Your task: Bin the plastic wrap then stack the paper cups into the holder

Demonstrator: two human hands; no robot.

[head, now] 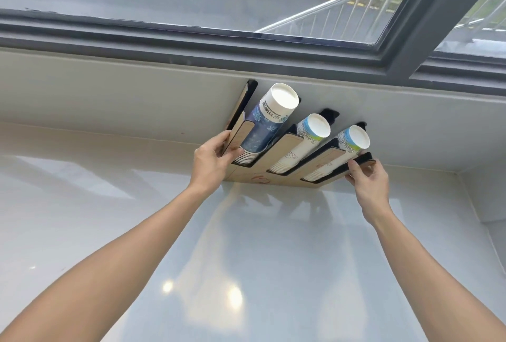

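Note:
A wooden and black cup holder (276, 155) stands on the white counter against the wall under the window. Three stacks of paper cups fill its slots: a tall dark blue stack (267, 122) on the left, a white and light blue stack (304, 144) in the middle, and a shorter one (345, 150) on the right. My left hand (212, 159) grips the holder's left side panel. At the holder's right end, my right hand (368, 180) has its fingers closed on the edge. No plastic wrap is in view.
The glossy white counter (246, 246) stretches toward me and reflects ceiling lights. A white wall ledge (137, 89) and a dark window frame (191, 37) run behind the holder. A side wall closes the counter at the right (482, 193).

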